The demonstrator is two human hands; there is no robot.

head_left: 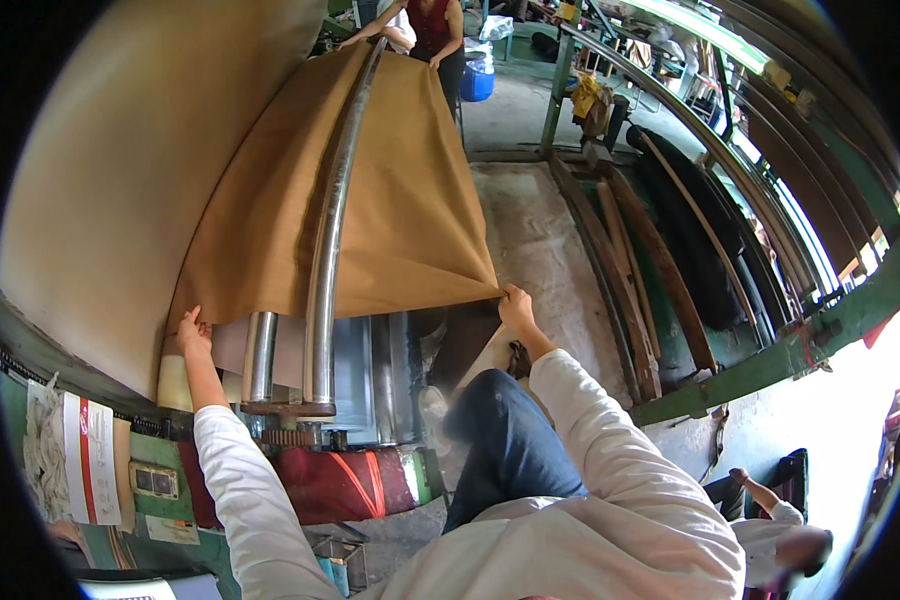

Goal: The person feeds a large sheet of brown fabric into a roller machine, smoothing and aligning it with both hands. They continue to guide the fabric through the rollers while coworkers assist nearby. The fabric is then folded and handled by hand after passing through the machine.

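Observation:
A broad tan sheet (410, 200), smooth and leather-like, stretches away from me over a shiny metal roller (324, 270). At its near right corner my right hand (516, 310) is closed in a pinch, drawing the material into folds. My left hand (194, 330) grips the near left edge, close beside a huge pale drum (120, 190). Between my hands the near edge hangs slightly slack across the roller. A second, shorter-looking metal roller (260, 360) shows below the sheet, which hides the rest of it. Another person (435, 28) handles the sheet's far end.
Machine parts, including a red-wrapped roll (320, 485) tied with orange cord, lie in front of me. On the right are long wooden beams (670, 270), dark rolled material (685, 215) and a green frame rail (770, 365). A seated person (780, 540) is at lower right.

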